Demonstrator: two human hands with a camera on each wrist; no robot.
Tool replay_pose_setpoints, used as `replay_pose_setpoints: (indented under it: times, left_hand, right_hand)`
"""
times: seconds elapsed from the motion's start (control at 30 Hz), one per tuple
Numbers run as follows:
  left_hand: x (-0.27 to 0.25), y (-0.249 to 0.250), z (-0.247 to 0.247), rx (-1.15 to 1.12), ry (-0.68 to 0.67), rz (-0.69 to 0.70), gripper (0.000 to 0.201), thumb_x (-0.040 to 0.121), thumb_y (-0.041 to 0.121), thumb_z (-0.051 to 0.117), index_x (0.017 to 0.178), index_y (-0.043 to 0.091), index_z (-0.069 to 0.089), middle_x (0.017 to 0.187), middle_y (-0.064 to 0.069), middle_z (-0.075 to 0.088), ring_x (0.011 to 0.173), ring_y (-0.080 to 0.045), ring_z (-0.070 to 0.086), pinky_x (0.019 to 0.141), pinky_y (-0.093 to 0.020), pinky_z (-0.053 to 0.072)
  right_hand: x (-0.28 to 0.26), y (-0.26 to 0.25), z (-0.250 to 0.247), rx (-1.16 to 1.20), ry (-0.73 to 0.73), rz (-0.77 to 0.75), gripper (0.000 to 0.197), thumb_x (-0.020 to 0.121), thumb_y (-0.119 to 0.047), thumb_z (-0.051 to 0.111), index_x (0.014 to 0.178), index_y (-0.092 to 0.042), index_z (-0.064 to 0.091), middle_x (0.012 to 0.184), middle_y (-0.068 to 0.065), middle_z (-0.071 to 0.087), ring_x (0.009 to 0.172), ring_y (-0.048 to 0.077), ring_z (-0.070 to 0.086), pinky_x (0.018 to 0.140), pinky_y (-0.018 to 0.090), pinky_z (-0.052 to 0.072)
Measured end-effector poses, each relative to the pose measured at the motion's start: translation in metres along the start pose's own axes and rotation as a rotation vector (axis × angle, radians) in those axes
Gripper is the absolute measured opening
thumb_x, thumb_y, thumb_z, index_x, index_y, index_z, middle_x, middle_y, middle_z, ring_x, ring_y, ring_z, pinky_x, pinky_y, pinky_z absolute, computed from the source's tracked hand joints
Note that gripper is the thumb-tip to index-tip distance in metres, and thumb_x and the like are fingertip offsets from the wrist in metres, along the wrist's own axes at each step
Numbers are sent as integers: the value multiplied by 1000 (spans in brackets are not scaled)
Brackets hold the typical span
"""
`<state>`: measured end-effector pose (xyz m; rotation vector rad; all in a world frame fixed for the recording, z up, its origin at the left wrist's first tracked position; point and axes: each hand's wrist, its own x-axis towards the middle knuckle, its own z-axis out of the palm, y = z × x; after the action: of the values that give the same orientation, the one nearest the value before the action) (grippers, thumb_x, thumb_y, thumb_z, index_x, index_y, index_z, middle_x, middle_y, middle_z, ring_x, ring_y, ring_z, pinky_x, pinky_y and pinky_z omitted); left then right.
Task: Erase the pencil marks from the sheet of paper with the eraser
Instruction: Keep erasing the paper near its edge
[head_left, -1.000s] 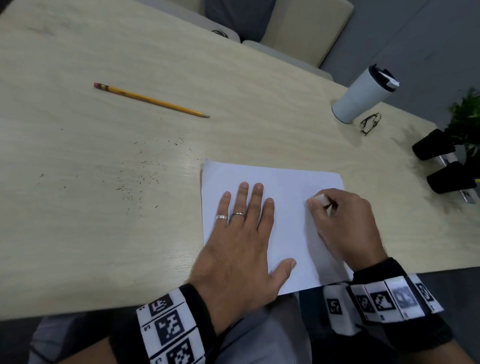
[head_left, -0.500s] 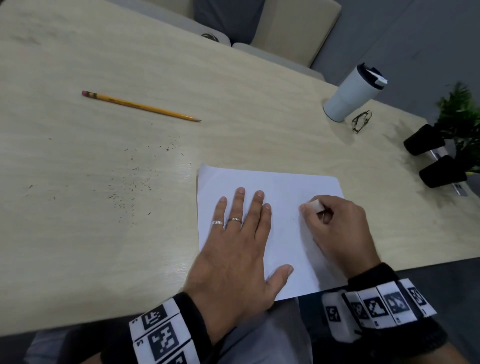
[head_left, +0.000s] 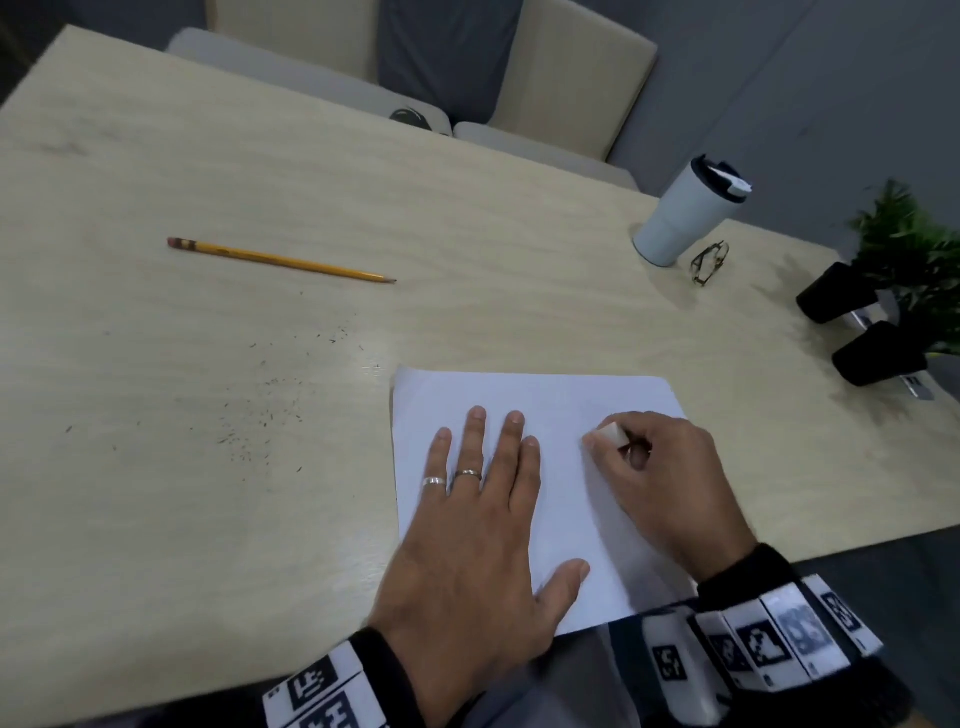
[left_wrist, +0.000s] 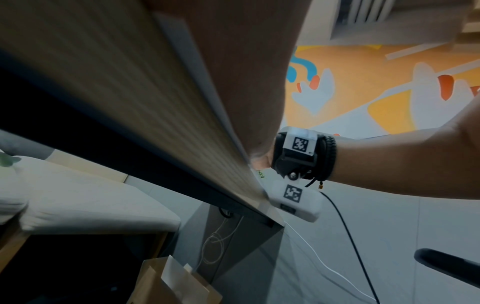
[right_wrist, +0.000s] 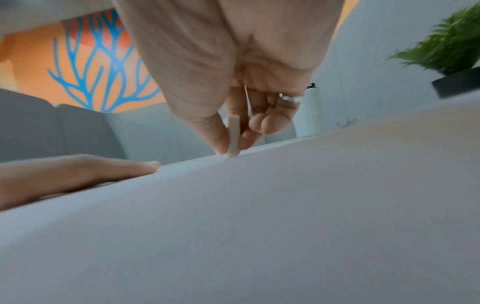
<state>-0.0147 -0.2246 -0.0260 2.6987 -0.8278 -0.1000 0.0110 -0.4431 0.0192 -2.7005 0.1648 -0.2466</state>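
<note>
Low and right of centre in the head view, the sheet of paper lies under the flat, straight-fingered left hand. The right hand pinches the eraser against it; short, light strokes away from the pinning hand should avoid creasing.

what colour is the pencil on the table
Yellow, with a pink eraser tip; the pencil shows best in the head view.
</note>
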Motion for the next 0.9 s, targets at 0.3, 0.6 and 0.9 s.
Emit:
replay_pose_setpoints:
  times: [0.3,0.6,0.9]
  left_hand:
    - [0,1,0,37,-21,1,95,100,75,28,165,5,26,175,-17,7,162,-40,-3,126,-63,16]
    - [1,4,0,85,-45,-22,95,100,77,26,166,9,24,176,-9,6,163,-34,-2,127,-62,17]
    - [41,111,13,-41,-125,190,80,106,62,29,169,16,14,176,2,-13,161,-34,-9,127,-62,11]
  right_hand:
    - [5,37,-18,271,154,218,13,100,-25,74,88,-23,76,76,-7,74,64,6,62,64,20,51]
    - [-38,67,-3,819,290,293,23,109,-29,53,103,-9,62,93,10,72,83,14,65,82,21,54]
    - [-30,76,2,1109,374,400,28,114,-29,51,89,-26,62,83,2,71,74,16,61,71,26,53]
